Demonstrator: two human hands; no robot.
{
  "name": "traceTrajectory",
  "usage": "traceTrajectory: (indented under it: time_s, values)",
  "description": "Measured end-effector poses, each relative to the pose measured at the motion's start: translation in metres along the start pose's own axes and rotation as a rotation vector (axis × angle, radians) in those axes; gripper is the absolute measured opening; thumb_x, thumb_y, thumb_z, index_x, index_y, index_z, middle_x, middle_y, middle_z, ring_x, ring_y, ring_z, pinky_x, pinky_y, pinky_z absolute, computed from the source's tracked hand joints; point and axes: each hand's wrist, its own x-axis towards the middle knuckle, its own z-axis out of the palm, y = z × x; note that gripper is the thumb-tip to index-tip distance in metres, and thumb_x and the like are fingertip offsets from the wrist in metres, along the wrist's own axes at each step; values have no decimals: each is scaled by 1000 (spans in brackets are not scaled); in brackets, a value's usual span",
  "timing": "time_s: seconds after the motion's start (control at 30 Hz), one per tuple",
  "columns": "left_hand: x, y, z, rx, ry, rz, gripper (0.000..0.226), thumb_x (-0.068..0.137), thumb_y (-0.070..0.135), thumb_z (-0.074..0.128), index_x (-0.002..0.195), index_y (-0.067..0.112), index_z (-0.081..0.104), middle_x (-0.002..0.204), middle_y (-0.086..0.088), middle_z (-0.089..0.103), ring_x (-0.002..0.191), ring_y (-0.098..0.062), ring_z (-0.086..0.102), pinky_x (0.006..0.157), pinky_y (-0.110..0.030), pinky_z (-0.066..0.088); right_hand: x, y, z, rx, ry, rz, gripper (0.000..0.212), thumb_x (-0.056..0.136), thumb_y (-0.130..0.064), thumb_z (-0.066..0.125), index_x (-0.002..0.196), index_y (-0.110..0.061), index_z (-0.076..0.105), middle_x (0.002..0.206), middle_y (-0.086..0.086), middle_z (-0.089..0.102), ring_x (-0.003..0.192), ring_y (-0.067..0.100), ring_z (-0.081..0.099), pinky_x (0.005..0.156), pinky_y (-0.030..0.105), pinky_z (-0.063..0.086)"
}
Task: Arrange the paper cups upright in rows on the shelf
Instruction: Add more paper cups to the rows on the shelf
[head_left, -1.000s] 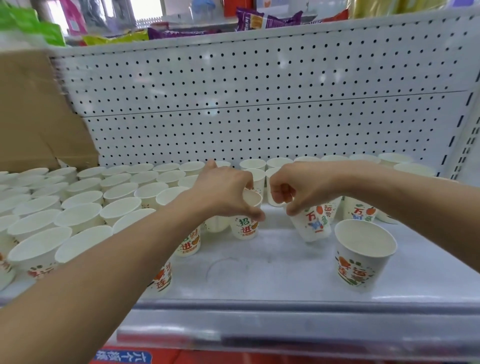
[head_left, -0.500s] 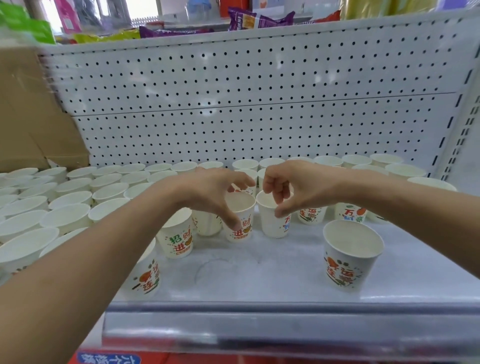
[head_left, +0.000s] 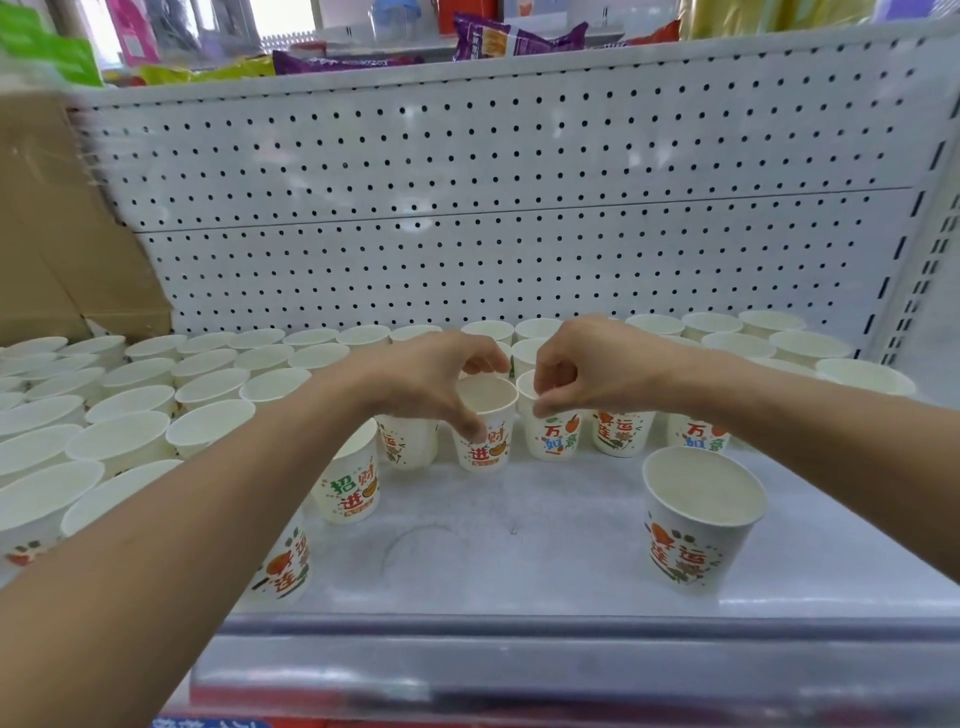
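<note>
Many white paper cups with coloured print stand upright on the grey shelf (head_left: 519, 551). My left hand (head_left: 431, 379) grips one cup (head_left: 485, 441) by its rim, thumb on the front wall, fingers over the back edge. Right beside it, my right hand (head_left: 587, 369) pinches the rim of a neighbouring cup (head_left: 553, 439). Both cups rest upright on the shelf, nearly touching. A single cup (head_left: 693, 525) stands apart at the front right. Dense rows of cups (head_left: 130, 415) fill the left side, and more rows (head_left: 753, 343) line the back right.
A white pegboard panel (head_left: 493, 208) closes the back of the shelf. A cardboard box (head_left: 57, 249) stands at the left rear. Snack bags (head_left: 514, 36) lie on the upper shelf. The shelf's front lip (head_left: 519, 670) runs along the bottom.
The cup in my right hand went from tilted to upright on the shelf beside the left hand's cup. Both hands have stayed at the cups' rims.
</note>
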Motion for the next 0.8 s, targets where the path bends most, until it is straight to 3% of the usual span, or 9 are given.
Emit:
traceTrajectory:
  time_s: [0.13,0.27,0.37,0.6,0.8]
  values:
    - [-7,1,0,77,112,9,59,69,44,83,121,36,56,113,20,55,108,-4,52,95,-31,43,-11,19,-33,137,125,34,8,83,-30,73,80,-23,75,74,-13,69,69,-1,62,64,19,48]
    - [-5,0,-2,122,92,22,24,75,36,80,95,33,69,94,17,65,90,-1,59,85,-30,51,-31,37,-42,37,-47,110,7,78,-34,76,79,-28,74,74,-16,69,67,-3,60,62,17,43]
    - [0,1,-1,125,85,7,12,78,29,79,86,33,71,86,16,69,85,-1,61,81,-27,52,-36,41,-29,-74,-94,140,10,77,-36,77,82,-28,73,78,-14,67,71,0,58,60,16,39]
    - [2,0,1,218,103,-6,17,76,32,79,91,32,72,88,17,68,88,-1,59,91,-35,47,-40,45,-23,-138,-82,122,5,83,-31,72,86,-27,73,77,-17,65,71,-1,56,60,16,38]
    - [-2,23,4,180,215,87,35,79,47,72,111,34,65,108,18,64,102,-2,55,95,-35,43,-55,63,-55,54,87,137,4,84,-24,72,86,-27,73,79,-21,65,74,-9,59,63,10,43]
